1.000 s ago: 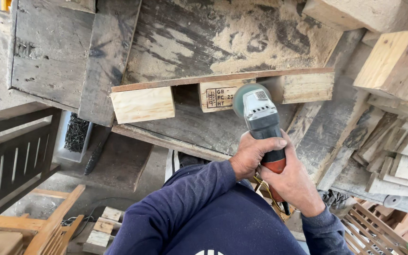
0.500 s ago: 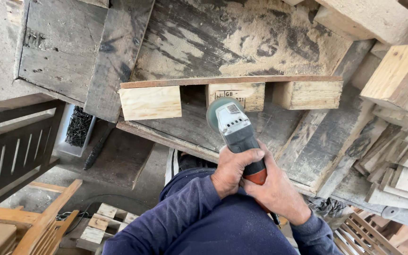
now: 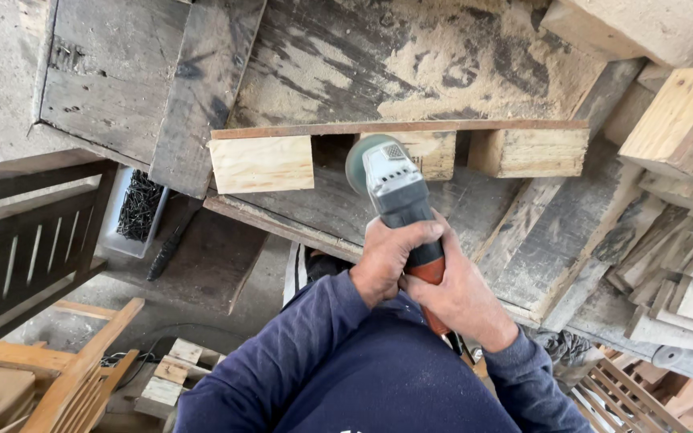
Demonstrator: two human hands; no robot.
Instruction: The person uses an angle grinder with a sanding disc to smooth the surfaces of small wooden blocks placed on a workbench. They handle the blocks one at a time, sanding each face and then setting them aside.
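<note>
Both my hands grip a grey and orange angle grinder [image 3: 395, 188]. My left hand [image 3: 388, 255] wraps the grey body, and my right hand [image 3: 459, 298] holds the orange rear handle. The grinder's disc guard [image 3: 360, 156] sits in the gap between the left wooden block [image 3: 260, 164] and the middle block [image 3: 428, 152] of a pallet piece. A thin board [image 3: 399, 127] runs across the top of three blocks, with the right block [image 3: 528, 151] beyond. The piece lies on a sawdust-covered worn bench top [image 3: 411, 64].
A tray of dark nails [image 3: 136, 207] sits below the bench at left. Stacked lumber offcuts [image 3: 683, 265] fill the right side. A large pale block [image 3: 687, 120] lies upper right. Wooden frames [image 3: 74, 377] and small offcuts [image 3: 170, 373] lie on the floor lower left.
The grinder and both hands have moved left along the pallet piece, from the middle block towards the gap beside the left block.
</note>
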